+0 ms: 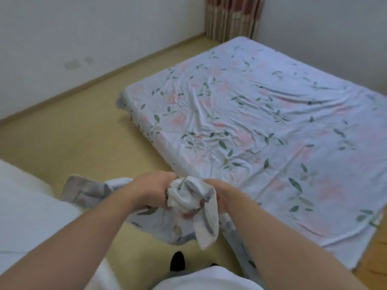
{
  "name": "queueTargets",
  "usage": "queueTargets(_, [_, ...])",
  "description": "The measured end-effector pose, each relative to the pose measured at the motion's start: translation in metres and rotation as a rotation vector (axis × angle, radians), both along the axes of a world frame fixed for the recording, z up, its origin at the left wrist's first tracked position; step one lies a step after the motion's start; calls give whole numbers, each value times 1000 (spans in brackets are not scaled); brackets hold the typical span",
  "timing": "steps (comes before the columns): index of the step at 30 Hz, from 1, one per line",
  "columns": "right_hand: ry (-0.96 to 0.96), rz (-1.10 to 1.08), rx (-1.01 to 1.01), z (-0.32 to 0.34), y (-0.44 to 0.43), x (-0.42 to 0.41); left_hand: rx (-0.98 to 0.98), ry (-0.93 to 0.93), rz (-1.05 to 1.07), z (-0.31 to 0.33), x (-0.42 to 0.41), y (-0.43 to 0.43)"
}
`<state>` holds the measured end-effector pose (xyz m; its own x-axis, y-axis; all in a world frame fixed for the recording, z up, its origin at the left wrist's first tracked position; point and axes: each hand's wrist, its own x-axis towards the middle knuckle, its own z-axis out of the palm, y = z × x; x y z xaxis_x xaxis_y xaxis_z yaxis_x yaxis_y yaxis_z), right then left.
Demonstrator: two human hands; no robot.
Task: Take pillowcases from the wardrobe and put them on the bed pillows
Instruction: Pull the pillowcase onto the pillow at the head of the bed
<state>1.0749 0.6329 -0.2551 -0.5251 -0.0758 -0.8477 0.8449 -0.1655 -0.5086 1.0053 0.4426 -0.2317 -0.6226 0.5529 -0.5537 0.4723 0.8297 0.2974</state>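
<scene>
Both bare hands were at lower centre of frame, close together. Left hand (155,190) had fingers curled tight into a bunched white pillowcase printed with green leaves and pink blooms (188,197); right hand (217,193) gripped the same bundle from the other side, fingers closed on the cloth. Loose fabric hung below the fists and trailed left and down toward the pale yellow floor (69,139).

Just beyond the hands, filling the right and centre of frame, lay a low mattress under a wrinkled sheet of matching leaf-and-flower print (261,122). A white padded edge (27,216) showed at lower left; could not tell what it was. A striped red-and-beige curtain (234,17) hung at upper centre between white walls (83,38).
</scene>
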Motion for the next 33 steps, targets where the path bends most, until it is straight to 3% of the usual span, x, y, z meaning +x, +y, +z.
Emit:
queueTargets(3, [133,-171,-14,30,-15,-23,190,-338,126,18,-46,-28])
queueTargets(7, [413,-449,175,72,-17,-38,502,-768,363,34,-102,-57])
queueTargets(8, [448,-514,214,78,-11,-37,483,-762,428,27,-110,-60])
queueTargets(10, [503,-664,293,88,3,-28,218,-649,435,17,-108,-51])
queueTargets(11, [522,-740,320,92,12,-21,168,-746,525,3,-99,-44])
queueTargets(12, [549,-804,345,93,21,-13,159,-842,531,-8,-88,-35])
queueTargets(13, [566,-860,369,95,29,-3,299,-962,446,-16,-76,-23])
queueTargets(14, [576,-905,395,95,37,6,239,-1102,521,-15,-65,-4])
queueTargets(17, [583,-1002,506,98,59,33,364,-1231,623,-25,-46,47])
queueTargets(22, [568,-1058,733,116,107,95,462,-1227,486,-7,-33,134])
queueTargets(27, [551,-1067,931,123,164,153,519,-1014,386,33,-9,217])
queueTargets(33, [514,-1093,938,111,253,196,544,-859,423,56,18,319])
